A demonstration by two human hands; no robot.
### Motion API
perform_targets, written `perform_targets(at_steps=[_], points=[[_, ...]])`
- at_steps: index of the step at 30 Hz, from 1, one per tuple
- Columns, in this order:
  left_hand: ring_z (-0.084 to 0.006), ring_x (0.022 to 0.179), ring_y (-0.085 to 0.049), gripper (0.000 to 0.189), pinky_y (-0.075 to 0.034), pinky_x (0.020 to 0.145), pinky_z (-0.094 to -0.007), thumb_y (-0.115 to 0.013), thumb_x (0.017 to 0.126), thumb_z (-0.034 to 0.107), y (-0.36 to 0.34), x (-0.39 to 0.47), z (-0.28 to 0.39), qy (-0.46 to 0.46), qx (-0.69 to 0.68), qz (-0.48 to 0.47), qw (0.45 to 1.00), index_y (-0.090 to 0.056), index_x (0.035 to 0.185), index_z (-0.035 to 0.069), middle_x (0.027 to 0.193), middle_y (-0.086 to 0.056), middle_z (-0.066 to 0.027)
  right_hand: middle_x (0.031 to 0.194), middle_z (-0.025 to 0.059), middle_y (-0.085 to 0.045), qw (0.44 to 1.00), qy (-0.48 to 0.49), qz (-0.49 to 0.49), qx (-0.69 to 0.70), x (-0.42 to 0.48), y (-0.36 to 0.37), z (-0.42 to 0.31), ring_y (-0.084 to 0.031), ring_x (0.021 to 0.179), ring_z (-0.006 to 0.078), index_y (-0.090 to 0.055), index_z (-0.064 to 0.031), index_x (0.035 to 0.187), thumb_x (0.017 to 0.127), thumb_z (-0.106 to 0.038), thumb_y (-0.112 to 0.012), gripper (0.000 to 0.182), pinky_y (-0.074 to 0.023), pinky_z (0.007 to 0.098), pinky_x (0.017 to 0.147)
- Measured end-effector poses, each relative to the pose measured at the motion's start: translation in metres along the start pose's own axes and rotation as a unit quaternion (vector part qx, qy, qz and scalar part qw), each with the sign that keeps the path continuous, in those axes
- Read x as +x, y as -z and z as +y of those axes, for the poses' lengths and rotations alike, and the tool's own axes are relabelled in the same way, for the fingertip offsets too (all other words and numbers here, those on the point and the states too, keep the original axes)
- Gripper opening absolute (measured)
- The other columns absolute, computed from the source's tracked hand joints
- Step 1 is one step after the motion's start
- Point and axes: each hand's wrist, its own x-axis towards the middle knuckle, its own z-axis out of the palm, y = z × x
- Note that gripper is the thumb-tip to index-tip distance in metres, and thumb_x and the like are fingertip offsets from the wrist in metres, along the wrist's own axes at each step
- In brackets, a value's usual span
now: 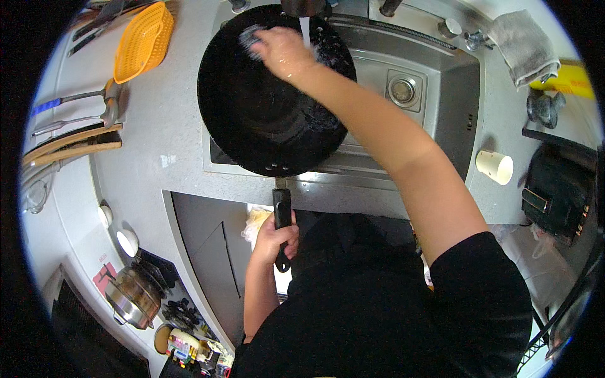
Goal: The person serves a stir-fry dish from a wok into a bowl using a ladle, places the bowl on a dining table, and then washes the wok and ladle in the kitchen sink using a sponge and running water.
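A large black wok [264, 108] lies over the left part of a steel sink [427, 137]. My left hand [278, 238] grips the wok's black handle [282, 208] near the counter's front edge. Inside the wok, towards its far left wall, my right hand [286, 54] holds a grey scouring pad [251, 40] against the surface; the pad is blurred. A stream of water [306, 32] runs from a dark faucet [302, 7] into the wok beside my right hand, which is wet. The sink's drain [402, 90] shows to the right of the wok.
A yellow plastic basket [144, 42] and several utensils with a blue-handled spatula [61, 100] are at the left. On the right stand a paper cup [494, 167], a grey cloth [523, 47] and a black appliance [557, 189]. A steel pot [132, 297] sits at the lower left.
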Motion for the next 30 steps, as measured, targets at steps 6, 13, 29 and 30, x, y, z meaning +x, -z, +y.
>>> perform_targets(at_steps=[6, 13, 29, 30], points=[[-0.0144, 0.035, -0.04, 0.016, -0.034, 0.034, -0.0276, -0.054, 0.075, 0.001, 0.004, 0.005, -0.006, 0.016, -0.036, -0.017, 0.999, -0.043, 0.086, 0.005, 0.051, -0.041, -0.005, 0.073, 0.0068, -0.056, 0.807, 0.125, -0.539, 0.207, -0.081, 0.029, -0.05, -0.057, 0.071, 0.0241, -0.05, -0.0116, 0.094, 0.075, -0.021, -0.065, 0.025, -0.0426, 0.0406, 0.061], [-0.0145, 0.035, -0.04, 0.016, -0.034, 0.034, -0.0276, -0.054, 0.075, 0.001, 0.004, 0.005, -0.006, 0.016, -0.045, -0.025, 0.999, -0.043, 0.086, 0.005, 0.051, -0.041, -0.0052, 0.093, 0.0168, -0.065, 0.92, -0.006, -0.302, -0.249, -0.026, 0.046, 0.053, -0.064, 0.085, 0.0331, -0.059, -0.0076, 0.098, 0.087, -0.02, -0.041, 0.024, -0.0521, 0.047, 0.068], [-0.014, 0.034, -0.041, 0.018, -0.035, 0.034, -0.0266, -0.054, 0.073, -0.002, 0.008, 0.003, 0.003, 0.022, -0.03, 0.003, 0.999, -0.043, 0.086, 0.004, 0.049, -0.042, -0.0049, 0.098, 0.0142, -0.056, 0.863, 0.047, -0.463, -0.197, -0.121, 0.093, 0.03, -0.058, 0.093, 0.0336, -0.058, -0.0156, 0.102, 0.075, -0.015, -0.055, 0.027, -0.0507, 0.0442, 0.072], [-0.014, 0.034, -0.041, 0.018, -0.035, 0.034, -0.0264, -0.054, 0.073, -0.002, 0.009, 0.002, 0.003, 0.012, -0.009, 0.012, 1.0, -0.043, 0.086, 0.004, 0.048, -0.042, -0.0051, 0.101, 0.0164, -0.056, 0.873, -0.035, -0.442, -0.203, -0.114, 0.114, 0.032, -0.058, 0.094, 0.0347, -0.058, -0.0154, 0.104, 0.077, -0.015, -0.054, 0.028, -0.0504, 0.045, 0.073]])
